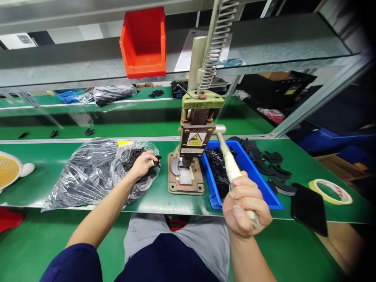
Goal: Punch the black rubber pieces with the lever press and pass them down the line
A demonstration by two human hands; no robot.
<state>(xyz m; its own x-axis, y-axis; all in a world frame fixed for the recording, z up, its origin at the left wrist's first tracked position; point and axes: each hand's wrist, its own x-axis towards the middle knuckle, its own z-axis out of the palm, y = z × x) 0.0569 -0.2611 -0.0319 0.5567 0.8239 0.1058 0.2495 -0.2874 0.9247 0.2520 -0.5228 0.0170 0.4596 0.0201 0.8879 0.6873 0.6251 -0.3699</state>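
Note:
My right hand [246,203] is wrapped round the pale lever handle [230,162] of a hand-operated arbor press [197,135]. A grey curved piece [176,167] lies on the base of the press, beside the ram. To the left, my left hand [143,164] pinches a small black curved part [156,160] over the mouth of a clear plastic bag [85,172]. Many similar dark parts fill the bag. Part of what the left fingers grip is hidden.
A blue bin [211,192] of thin black pieces stands right of the press. Beyond it lie loose black curved parts [274,168], a black tablet-like slab [309,209] and a tape roll [330,192]. An orange bin [143,66] sits on the shelf above.

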